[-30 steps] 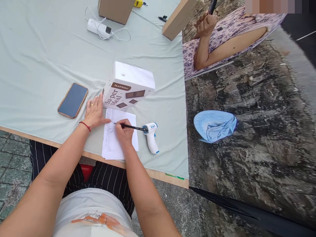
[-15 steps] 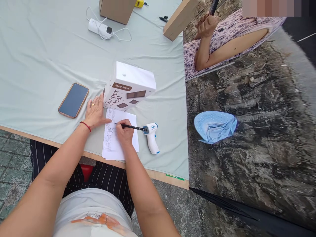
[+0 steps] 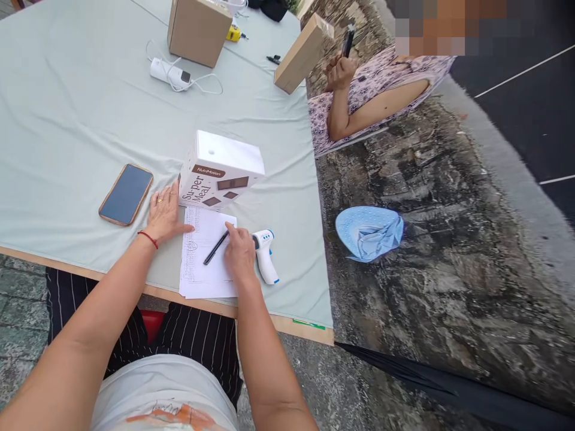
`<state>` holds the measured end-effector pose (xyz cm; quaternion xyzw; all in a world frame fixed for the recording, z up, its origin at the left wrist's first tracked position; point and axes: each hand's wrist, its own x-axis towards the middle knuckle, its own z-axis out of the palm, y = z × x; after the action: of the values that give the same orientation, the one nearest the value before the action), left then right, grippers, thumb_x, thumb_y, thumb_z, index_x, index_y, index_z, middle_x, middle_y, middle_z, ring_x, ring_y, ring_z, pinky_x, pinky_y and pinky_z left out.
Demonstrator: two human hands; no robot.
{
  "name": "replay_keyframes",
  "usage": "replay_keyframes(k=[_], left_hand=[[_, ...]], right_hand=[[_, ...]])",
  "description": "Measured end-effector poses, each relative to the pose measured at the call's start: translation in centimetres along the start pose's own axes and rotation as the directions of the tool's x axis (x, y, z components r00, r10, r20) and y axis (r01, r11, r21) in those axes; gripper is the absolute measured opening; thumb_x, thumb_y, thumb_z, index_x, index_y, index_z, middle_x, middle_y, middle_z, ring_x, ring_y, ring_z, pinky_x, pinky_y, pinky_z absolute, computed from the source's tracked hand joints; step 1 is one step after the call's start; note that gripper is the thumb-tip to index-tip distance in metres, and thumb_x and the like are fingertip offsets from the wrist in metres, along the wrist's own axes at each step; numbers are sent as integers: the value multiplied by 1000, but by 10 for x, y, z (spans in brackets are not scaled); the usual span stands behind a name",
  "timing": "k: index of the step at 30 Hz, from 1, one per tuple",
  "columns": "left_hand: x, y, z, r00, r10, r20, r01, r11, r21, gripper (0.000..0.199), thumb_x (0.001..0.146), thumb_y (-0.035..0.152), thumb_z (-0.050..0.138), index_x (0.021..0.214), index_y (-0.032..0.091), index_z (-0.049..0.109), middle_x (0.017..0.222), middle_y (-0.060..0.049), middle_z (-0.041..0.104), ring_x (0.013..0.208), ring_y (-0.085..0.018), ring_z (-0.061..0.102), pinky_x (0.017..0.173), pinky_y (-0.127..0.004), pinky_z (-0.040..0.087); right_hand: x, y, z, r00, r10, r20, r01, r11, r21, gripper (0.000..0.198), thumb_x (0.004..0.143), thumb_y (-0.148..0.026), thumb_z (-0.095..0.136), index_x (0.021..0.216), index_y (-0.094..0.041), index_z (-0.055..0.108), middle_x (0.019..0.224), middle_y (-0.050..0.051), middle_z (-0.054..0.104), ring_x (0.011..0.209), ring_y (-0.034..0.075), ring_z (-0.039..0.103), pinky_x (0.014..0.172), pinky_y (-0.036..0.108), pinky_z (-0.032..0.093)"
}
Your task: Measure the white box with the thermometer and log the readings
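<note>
My left hand (image 3: 164, 212) lies flat, fingers spread. Its fingertips touch the side of a white "NutriMotion Su-per Meal" box (image 3: 227, 164), and its thumb rests on the left part of the printed paper (image 3: 209, 281). My right hand (image 3: 240, 248) is above the paper's right edge with fingers curled. A black pen (image 3: 215, 248) slants from its fingertips toward the lower left over the paper; part of the grip is hidden. Right beside this hand lies a white and blue infrared thermometer (image 3: 267, 263), partly covered by it. Left of my left hand is a phone (image 3: 126, 194) with a dark screen.
Farther back on the cloth-covered table (image 3: 90, 120) are a white corded device (image 3: 171, 75), a cardboard box (image 3: 197, 33), a longer carton (image 3: 299, 54) and a black marker (image 3: 273, 59). A person (image 3: 359, 114) holds a dark object at the right. A blue cap (image 3: 369, 233) is beyond the table edge.
My right hand has shifted right across the paper toward the thermometer. The pen has swung from pointing right to slanting lower left. My left hand keeps its place; the view has shifted slightly.
</note>
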<state>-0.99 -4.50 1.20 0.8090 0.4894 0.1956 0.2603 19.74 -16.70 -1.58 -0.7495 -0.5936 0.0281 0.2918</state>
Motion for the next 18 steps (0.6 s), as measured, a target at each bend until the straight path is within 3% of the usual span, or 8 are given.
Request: replay_keyframes(k=[5,9,11,14,18], left_hand=[[2,-7,7,989,1,-146,-4,1000,-23,107,74,47,71,156,8,13,157,-26,32,149,-40,26,121,-58,15],[2,-7,7,983,18,-180,-21,1000,-12,88,83,47,61,154,11,24,159,-24,29,150,-40,23,121,-59,15],[3,-7,5,975,49,-216,-61,997,-48,87,83,55,61,153,16,27,162,-21,24,151,-40,18,120,-61,14],[5,-6,2,945,95,-312,-164,965,-205,86,85,64,55,152,20,24,162,-20,24,152,-36,17,120,-58,20],[9,-7,-1,944,122,-306,-269,822,-502,68,93,59,46,146,21,26,147,-17,45,136,-26,47,110,-45,43]], right_hand=[[33,-3,10,993,46,-106,-32,992,123,51,85,-20,39,133,-20,54,126,15,55,118,27,50,103,51,40],[58,-20,20,996,76,-38,-67,978,197,43,88,-28,43,128,-19,55,136,16,54,135,30,39,113,57,28],[63,-27,19,996,93,-11,-84,944,319,42,90,-31,43,129,-21,54,136,14,56,135,28,42,112,56,30],[63,-37,18,994,112,8,-97,827,553,46,92,-38,44,135,-22,49,137,12,58,129,24,51,108,49,40],[59,-47,21,988,149,26,-128,726,675,51,90,-42,46,135,-19,48,137,12,59,128,22,54,107,45,42]])
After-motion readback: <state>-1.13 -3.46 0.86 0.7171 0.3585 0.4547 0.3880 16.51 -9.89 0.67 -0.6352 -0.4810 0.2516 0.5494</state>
